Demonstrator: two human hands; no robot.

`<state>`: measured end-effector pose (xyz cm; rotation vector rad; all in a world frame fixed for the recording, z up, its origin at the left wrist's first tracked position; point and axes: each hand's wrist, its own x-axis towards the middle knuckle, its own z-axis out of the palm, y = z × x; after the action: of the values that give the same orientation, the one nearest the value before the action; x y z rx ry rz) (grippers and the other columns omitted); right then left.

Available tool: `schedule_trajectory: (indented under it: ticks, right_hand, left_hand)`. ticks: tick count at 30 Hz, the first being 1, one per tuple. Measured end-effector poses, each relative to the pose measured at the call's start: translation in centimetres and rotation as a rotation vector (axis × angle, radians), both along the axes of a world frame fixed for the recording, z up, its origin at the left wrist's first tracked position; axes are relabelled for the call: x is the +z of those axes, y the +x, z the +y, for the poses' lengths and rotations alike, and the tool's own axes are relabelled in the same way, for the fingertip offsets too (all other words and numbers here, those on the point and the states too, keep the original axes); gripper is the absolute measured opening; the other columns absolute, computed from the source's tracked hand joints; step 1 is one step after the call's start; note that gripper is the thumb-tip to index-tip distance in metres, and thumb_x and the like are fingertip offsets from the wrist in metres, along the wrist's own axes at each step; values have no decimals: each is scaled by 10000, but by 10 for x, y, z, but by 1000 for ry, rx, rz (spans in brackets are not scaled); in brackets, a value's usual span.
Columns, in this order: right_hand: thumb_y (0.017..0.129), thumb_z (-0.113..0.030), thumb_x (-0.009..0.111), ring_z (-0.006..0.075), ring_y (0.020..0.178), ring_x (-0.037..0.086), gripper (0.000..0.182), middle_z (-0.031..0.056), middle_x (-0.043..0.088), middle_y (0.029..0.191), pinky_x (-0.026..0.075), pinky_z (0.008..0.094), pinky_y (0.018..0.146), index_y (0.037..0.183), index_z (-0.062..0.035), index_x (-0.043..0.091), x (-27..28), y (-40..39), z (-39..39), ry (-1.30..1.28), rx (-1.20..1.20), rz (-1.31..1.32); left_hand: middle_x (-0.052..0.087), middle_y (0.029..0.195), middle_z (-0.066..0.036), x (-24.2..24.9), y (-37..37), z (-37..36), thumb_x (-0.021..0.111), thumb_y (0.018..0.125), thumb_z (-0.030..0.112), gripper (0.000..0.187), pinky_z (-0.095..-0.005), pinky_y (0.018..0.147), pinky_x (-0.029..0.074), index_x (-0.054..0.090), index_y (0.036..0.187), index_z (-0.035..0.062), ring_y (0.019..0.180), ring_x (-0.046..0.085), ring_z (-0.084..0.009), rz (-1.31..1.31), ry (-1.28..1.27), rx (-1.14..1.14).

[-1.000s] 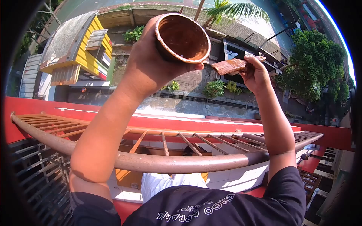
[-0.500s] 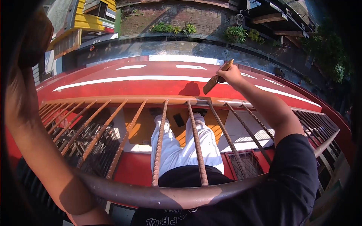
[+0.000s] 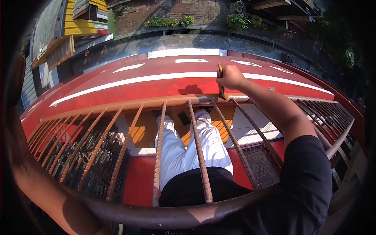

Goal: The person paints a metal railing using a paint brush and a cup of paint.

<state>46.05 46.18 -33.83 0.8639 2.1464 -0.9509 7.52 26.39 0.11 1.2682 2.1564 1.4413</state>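
Observation:
My right hand (image 3: pixel 231 77) is closed around the handle of a paintbrush (image 3: pixel 220 71). The brush points downward, and its bristle end meets the far rail (image 3: pixel 133 107) of a metal railing. Orange-brown paint covers the rail's left stretch; to the right of the brush it looks paler and duller. Ribbed bars (image 3: pixel 158 156) run from this rail to a thick dark rail (image 3: pixel 156 217) close to my chest. My left hand (image 3: pixel 15 80) is at the far left edge, dark and cut off, so its fingers cannot be made out. My left forearm extends over the railing's left side.
Beyond the railing lies a red ledge (image 3: pixel 152 87) with white stripes and markings. My legs in white trousers (image 3: pixel 172 145) show through the bars, near a dark flat object (image 3: pixel 183 118). Below are a street (image 3: pixel 172 41), plants (image 3: pixel 237 22) and a yellow building (image 3: pixel 80 26).
My right hand has brought the brush left and down from above the red ledge onto the far rail, turning it more upright. The view has shifted, and my left hand sits further toward the edge.

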Motion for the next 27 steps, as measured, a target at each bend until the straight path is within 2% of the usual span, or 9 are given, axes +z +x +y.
schedule_trajectory:
  ticks: [3, 6, 10, 11, 13, 15, 19, 23, 27]
  right_hand:
    - [750, -182, 692, 361, 825, 684, 151, 195, 702, 824, 532, 440, 767, 818, -47, 697, 10, -57, -51, -186, -60, 172]
    - [754, -184, 698, 330, 816, 698, 159, 174, 713, 800, 542, 415, 762, 832, -46, 717, 5, -67, -58, -220, -236, 187]
    - [774, -138, 709, 211, 704, 727, 157, 135, 723, 761, 586, 333, 676, 819, 11, 719, -29, -4, 0, -209, -420, -86]
    - [778, -132, 706, 207, 690, 724, 153, 134, 721, 757, 585, 334, 679, 808, 18, 706, -28, 13, 20, -201, -442, -110]
    - [765, -104, 694, 218, 720, 727, 104, 131, 722, 765, 577, 346, 690, 802, -7, 692, -9, 23, 44, -5, -298, -151]
    - [755, -115, 690, 270, 772, 724, 115, 148, 722, 784, 568, 369, 733, 816, -18, 699, -4, 18, 41, 26, -235, -106]
    - [755, -225, 696, 354, 821, 699, 220, 199, 711, 821, 551, 424, 800, 848, -27, 717, -16, -52, -32, -48, -43, 51]
    - [761, -244, 705, 347, 854, 700, 220, 190, 716, 834, 548, 418, 828, 842, -43, 744, -1, -112, -90, -263, -267, 138]
    - [781, -200, 699, 265, 795, 725, 175, 145, 735, 807, 571, 372, 781, 840, -42, 747, -23, -70, -70, -245, -360, 105]
  left_hand:
    - [629, 1102, 53, 2, 19, 5, 859, 766, 402, 489, -467, 1004, 468, 629, 1144, 193, 1109, 585, -189, 26, -24, 61]
    - [627, 1128, 46, 3, 23, 4, 860, 766, 400, 511, -480, 1031, 454, 622, 1172, 200, 1129, 580, -196, 31, 1, 21]
    - [626, 1162, 31, -7, 15, 14, 863, 761, 408, 554, -501, 1065, 435, 612, 1210, 202, 1174, 565, -212, 9, 98, 125]
    - [625, 1169, 27, -9, 0, 10, 861, 763, 408, 557, -502, 1070, 432, 611, 1215, 200, 1185, 560, -213, 21, 106, 54]
    - [626, 1177, 22, -7, -5, 6, 857, 768, 407, 555, -502, 1076, 429, 610, 1217, 193, 1199, 552, -213, 29, 66, -12]
    - [629, 1177, 19, 0, 1, 2, 854, 773, 406, 544, -496, 1077, 429, 613, 1208, 186, 1202, 550, -209, 17, 10, -32]
    - [636, 1169, 17, 3, 7, -3, 853, 774, 409, 529, -488, 1077, 430, 619, 1192, 184, 1194, 554, -200, 11, 22, -109]
    - [637, 1172, 20, -1, 17, 5, 865, 757, 412, 543, -495, 1068, 436, 619, 1187, 189, 1196, 553, -205, 66, -17, 47]
    - [637, 1174, 27, -1, 0, -1, 869, 753, 406, 538, -491, 1056, 448, 621, 1178, 187, 1191, 555, -204, 55, 7, 51]
